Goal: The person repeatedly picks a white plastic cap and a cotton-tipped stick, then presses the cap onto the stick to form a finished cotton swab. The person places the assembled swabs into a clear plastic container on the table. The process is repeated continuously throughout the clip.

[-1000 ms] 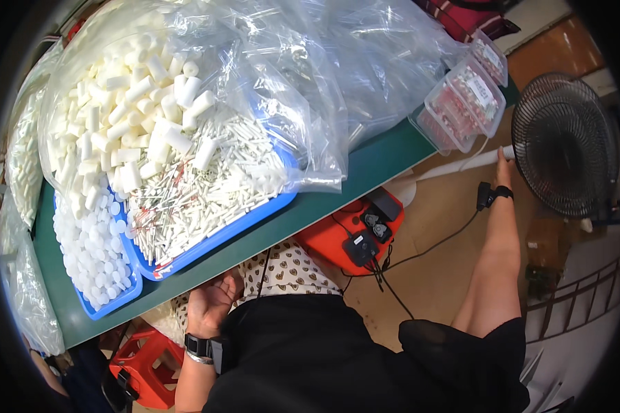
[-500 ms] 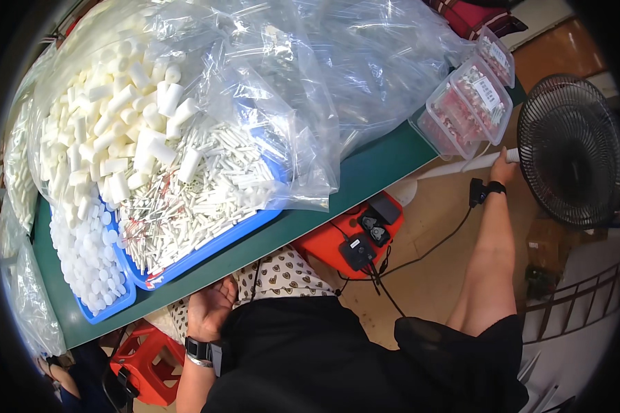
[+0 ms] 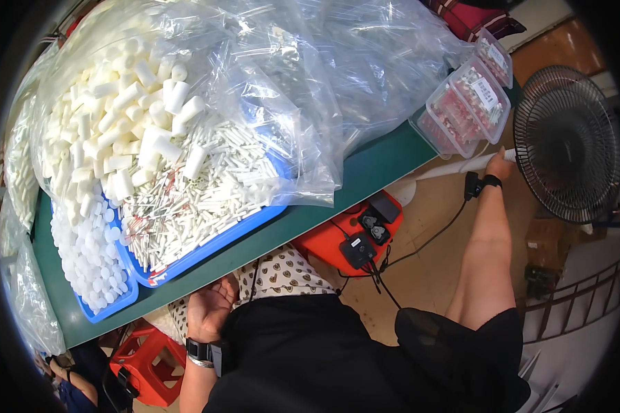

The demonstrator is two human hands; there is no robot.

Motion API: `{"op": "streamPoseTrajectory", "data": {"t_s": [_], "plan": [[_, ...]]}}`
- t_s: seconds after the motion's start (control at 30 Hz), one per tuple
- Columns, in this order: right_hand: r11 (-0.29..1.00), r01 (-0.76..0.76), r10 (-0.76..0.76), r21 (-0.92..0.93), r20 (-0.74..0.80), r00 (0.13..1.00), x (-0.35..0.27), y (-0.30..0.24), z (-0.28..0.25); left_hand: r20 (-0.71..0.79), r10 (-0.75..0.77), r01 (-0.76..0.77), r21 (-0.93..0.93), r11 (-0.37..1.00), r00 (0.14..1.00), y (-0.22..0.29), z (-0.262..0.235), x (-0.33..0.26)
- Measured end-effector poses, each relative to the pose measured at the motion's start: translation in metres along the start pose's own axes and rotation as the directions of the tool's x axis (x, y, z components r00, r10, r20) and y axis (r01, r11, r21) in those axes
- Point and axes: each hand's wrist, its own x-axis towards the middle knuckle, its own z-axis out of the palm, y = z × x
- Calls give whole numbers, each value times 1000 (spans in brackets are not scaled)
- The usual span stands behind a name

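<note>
My right hand point(image 3: 501, 164) is stretched out to the far right and is closed around the white pole point(image 3: 461, 166) of a standing fan, just beside the black fan cage point(image 3: 566, 144). Its fingertips are partly hidden. My left hand point(image 3: 212, 303) rests palm up in my lap, close under the near edge of the green table point(image 3: 379, 171). Nothing shows in it, and its fingers lie loosely open. Beyond it stands a blue tray point(image 3: 217, 239) of thin white sticks point(image 3: 200, 206), touched by a pile of white foam cylinders point(image 3: 117, 117).
Clear plastic bags point(image 3: 386, 62) cover much of the tabletop. A smaller blue tray point(image 3: 116, 307) holds white round pieces. Clear boxes point(image 3: 470, 103) stand at the table's right end. Black devices with cables sit on a red stool point(image 3: 324, 241); another red stool point(image 3: 151, 368) is lower left, near another person's arm point(image 3: 79, 382).
My right hand and the fan have shifted slightly left and away from me. My left hand stays in place. At the lower left, the other person's arm has moved.
</note>
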Motion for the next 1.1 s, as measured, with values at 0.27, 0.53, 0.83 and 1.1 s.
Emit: {"op": "streamPoseTrajectory", "data": {"t_s": [0.27,0.53,0.83,1.1], "plan": [[992,-99,107,-78,96,990,5,-4,-3,17,-1,1,8,1000,1000,0,-6,4],[991,-72,81,-112,73,994,36,27,12,107,-80,78,25,997,991,0,-7,8],[788,-86,-60,610,216,975,-52,37,-9,473,-267,-200,726,658,840,12,53,-47],[407,171,-640,898,147,754,-307,-186,-228,625,-217,-558,774,300,750,42,78,-112]]}}
